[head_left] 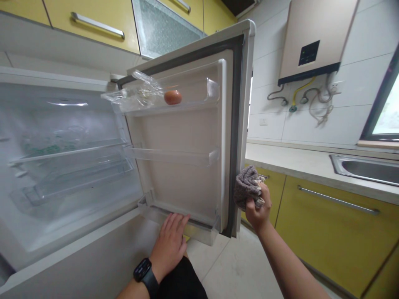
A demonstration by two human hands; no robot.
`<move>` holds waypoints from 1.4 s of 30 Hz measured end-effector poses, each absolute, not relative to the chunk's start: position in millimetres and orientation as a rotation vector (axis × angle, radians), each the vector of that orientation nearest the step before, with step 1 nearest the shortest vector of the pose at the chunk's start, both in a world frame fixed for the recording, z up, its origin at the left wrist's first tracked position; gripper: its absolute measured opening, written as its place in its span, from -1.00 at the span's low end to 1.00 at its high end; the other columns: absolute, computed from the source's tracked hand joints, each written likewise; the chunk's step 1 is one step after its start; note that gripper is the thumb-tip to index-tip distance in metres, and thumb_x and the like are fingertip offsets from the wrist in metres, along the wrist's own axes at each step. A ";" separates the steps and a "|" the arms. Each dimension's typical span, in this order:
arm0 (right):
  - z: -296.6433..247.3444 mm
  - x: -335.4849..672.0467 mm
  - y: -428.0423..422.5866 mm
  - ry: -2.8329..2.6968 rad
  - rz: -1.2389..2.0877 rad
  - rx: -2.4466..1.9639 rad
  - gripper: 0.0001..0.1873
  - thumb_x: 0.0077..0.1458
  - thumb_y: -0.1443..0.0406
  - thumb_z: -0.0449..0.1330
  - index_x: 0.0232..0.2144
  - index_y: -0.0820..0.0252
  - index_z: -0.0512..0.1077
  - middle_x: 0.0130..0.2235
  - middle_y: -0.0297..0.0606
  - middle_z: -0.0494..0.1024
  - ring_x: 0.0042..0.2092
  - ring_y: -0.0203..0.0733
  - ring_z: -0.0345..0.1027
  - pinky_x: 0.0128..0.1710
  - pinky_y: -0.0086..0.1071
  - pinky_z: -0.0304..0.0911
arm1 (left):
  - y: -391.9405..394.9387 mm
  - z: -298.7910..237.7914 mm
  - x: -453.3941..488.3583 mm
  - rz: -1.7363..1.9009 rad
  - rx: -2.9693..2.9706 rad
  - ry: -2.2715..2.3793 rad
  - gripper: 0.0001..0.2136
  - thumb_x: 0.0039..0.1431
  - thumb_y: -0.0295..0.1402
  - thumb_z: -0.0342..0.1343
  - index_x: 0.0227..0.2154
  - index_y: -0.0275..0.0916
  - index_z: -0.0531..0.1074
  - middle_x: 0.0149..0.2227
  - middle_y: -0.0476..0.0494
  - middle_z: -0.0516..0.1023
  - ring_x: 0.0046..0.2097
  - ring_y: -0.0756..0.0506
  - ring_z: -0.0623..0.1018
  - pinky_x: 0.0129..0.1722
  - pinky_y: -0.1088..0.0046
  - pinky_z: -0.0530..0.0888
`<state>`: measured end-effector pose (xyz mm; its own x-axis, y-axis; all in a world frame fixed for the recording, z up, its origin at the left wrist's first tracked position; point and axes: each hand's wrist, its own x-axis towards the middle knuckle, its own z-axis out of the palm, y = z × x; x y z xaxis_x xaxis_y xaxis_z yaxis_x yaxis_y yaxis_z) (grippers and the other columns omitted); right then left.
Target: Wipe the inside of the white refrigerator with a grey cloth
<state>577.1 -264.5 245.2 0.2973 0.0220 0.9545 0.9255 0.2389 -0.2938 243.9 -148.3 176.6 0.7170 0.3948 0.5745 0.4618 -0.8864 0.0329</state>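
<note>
My right hand [259, 207] is closed around a bunched grey-brown cloth [247, 187], which is against the outer edge of the open fridge door [181, 133]. My left hand [171, 236], a dark watch on its wrist, lies with fingers extended over the rim of the clear bottom door shelf [199, 232]. Its fingertips reach just inside that shelf. In the top door shelf [196, 93] sit a brown egg [172, 97] and a crumpled clear plastic bag [141, 93]. A dark rubber seal [237, 137] runs along the door's edge.
Left of the door is the fridge compartment [93, 216] with clear shelves and a bag with something green [50, 147]. Yellow cabinets [330, 224], a pale countertop [289, 160] and a steel sink [368, 168] stand at right, below a water heater [318, 33].
</note>
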 end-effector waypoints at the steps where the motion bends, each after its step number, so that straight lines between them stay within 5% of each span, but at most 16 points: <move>1: 241.7 578.2 -264.0 -1.078 -0.811 -1.156 -0.47 0.06 0.16 0.16 0.09 0.14 0.38 0.01 -0.06 0.47 0.10 0.17 0.35 0.16 0.22 0.27 | -147.9 176.7 244.2 -0.897 -2.802 -0.702 -0.31 0.17 -0.55 0.02 0.38 -0.12 0.14 0.26 -0.21 0.41 0.32 -0.23 0.35 0.40 -0.06 0.23; 18: 126.8 595.8 -267.4 -1.000 -0.503 -1.319 -0.42 0.09 0.11 0.14 0.15 0.14 0.32 0.12 -0.01 0.43 0.19 0.23 0.31 0.24 0.27 0.20 | -143.2 171.8 251.1 -0.885 -2.733 -0.694 -0.31 0.18 -0.52 0.04 0.39 -0.11 0.13 0.25 -0.18 0.43 0.30 -0.23 0.37 0.40 0.00 0.23; 28: 44.4 591.9 -281.3 -0.945 -0.364 -1.485 -0.45 0.02 0.10 0.24 0.08 0.02 0.33 0.01 -0.09 0.49 0.07 0.26 0.41 0.09 0.30 0.33 | -144.3 174.4 255.3 -0.860 -2.711 -0.693 -0.32 0.20 -0.52 0.03 0.39 -0.13 0.13 0.24 -0.19 0.43 0.29 -0.23 0.37 0.40 0.00 0.24; 42: 68.1 582.5 -283.1 -0.830 -0.308 -1.523 -0.56 -0.04 0.13 0.26 -0.07 0.06 0.41 -0.09 -0.21 0.53 0.00 0.12 0.43 0.11 0.14 0.33 | -143.3 170.3 255.1 -0.881 -2.638 -0.663 -0.28 0.15 -0.54 0.05 0.40 -0.12 0.13 0.25 -0.15 0.43 0.28 -0.20 0.39 0.39 0.06 0.25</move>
